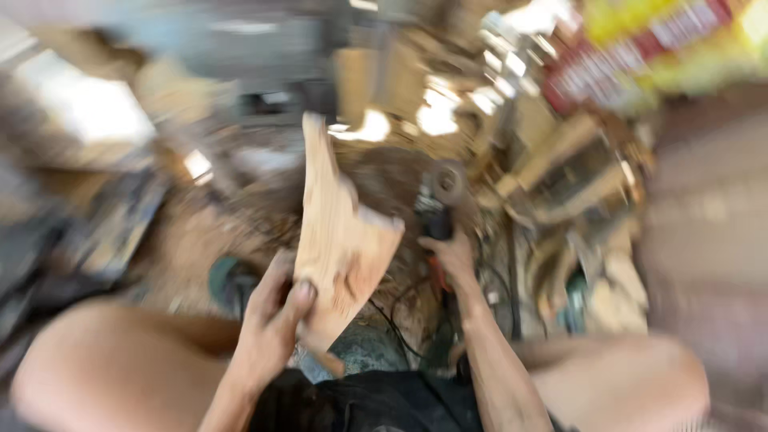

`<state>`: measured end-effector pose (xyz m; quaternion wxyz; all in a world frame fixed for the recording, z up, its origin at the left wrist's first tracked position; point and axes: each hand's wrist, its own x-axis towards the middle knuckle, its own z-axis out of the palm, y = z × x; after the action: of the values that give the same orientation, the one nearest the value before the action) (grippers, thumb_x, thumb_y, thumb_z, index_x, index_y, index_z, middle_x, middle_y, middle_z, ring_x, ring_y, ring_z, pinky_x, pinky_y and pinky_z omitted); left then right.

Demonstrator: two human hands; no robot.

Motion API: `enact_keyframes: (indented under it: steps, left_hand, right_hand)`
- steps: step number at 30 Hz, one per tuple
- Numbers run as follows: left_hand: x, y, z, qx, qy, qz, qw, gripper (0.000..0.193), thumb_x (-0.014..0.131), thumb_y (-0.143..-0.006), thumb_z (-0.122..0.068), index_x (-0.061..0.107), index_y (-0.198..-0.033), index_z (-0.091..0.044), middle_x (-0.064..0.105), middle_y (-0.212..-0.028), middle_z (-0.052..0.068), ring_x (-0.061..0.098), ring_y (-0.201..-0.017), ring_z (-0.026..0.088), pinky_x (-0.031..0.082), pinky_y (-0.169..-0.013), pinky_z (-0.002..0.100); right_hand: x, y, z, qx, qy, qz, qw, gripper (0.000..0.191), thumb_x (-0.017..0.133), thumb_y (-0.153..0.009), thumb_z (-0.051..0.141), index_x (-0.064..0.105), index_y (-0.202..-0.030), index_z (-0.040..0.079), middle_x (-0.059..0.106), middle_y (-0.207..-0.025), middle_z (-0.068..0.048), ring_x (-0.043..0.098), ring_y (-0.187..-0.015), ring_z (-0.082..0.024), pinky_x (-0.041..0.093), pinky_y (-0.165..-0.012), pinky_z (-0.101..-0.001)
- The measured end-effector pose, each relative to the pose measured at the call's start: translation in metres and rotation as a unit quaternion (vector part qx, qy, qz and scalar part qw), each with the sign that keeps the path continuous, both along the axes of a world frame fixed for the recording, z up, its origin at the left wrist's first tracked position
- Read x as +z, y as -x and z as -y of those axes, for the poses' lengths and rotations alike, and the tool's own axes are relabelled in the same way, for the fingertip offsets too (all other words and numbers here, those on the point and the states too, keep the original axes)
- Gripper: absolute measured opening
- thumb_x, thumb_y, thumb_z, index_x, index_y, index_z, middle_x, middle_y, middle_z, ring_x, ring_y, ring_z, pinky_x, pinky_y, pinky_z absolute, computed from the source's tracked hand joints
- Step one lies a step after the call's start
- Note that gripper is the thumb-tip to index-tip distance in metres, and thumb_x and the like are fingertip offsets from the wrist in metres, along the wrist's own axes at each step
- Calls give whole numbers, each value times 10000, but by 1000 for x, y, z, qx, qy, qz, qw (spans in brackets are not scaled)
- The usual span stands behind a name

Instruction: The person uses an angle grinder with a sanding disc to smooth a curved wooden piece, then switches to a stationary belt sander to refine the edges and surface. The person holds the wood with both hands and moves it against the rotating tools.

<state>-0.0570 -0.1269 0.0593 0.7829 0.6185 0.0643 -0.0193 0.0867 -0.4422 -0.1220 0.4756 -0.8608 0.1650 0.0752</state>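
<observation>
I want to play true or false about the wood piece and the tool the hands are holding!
1. The left hand holds a flat, curved, pale wooden piece. True.
2. The right hand rests on a dark power tool with a round disc. True.
3. The wooden piece is painted blue. False: it is bare light wood.
4. Both hands hold the wooden piece. False: only the left does.

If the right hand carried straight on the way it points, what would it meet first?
Probably the round disc head of the power tool that the right hand grips; it lies directly beyond the fingers. Motion blur makes depth uncertain.
</observation>
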Motion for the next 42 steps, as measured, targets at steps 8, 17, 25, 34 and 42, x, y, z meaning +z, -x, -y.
enact_keyframes:
  steps: [8, 17, 25, 34, 42]
  left_hand:
    - [-25, -88, 125, -140, -197, -119, 963, 394, 604, -965, -243, 599, -1283, -11, 711, -1046, 69, 643, -970, 139, 511, -873, 283]
    - [-51, -178, 218, -79, -71, -176, 979, 322, 533, -1001, -161, 663, -1243, 7, 735, -1081, 78, 631, -937, 117, 514, -850, 266]
    - [-73, -198, 228, -79, -2, -215, 973, 296, 543, -1028, -186, 666, -1223, 0, 726, -1072, 65, 627, -934, 97, 514, -855, 256]
    - [-77, -199, 218, -67, 126, -264, 954, 349, 579, -1004, -186, 622, -1272, 33, 717, -1092, 103, 659, -931, 152, 541, -843, 305]
    - [-68, -197, 214, -74, 57, -262, 961, 707, 779, -780, -212, 490, -1378, 32, 706, -1209, 199, 711, -1025, 224, 562, -927, 339]
  right_hand:
    - [-36, -1, 111, -452, -146, -4, 880, 866, 871, -694, 219, 414, -1357, -98, 655, -1112, -168, 674, -842, -267, 594, -691, -414]
    - [-53, -56, 249, -536, -225, 163, 798, 405, 851, -736, 38, 635, -1041, -117, 707, -953, -145, 703, -735, -275, 589, -593, -386]
    - [-85, -93, 260, -475, 39, 90, 874, 873, 860, -836, 130, 348, -1505, -99, 720, -1164, -228, 756, -907, -274, 599, -807, -320]
    - [-87, -113, 263, -420, 85, 48, 902, 909, 838, -880, 290, 246, -1383, -182, 584, -1248, -318, 679, -1060, -366, 558, -923, -404]
    - [-93, -114, 270, -339, 168, -62, 924, 990, 868, -850, 354, 245, -1346, -235, 566, -1277, -355, 616, -1177, -385, 477, -1032, -377]
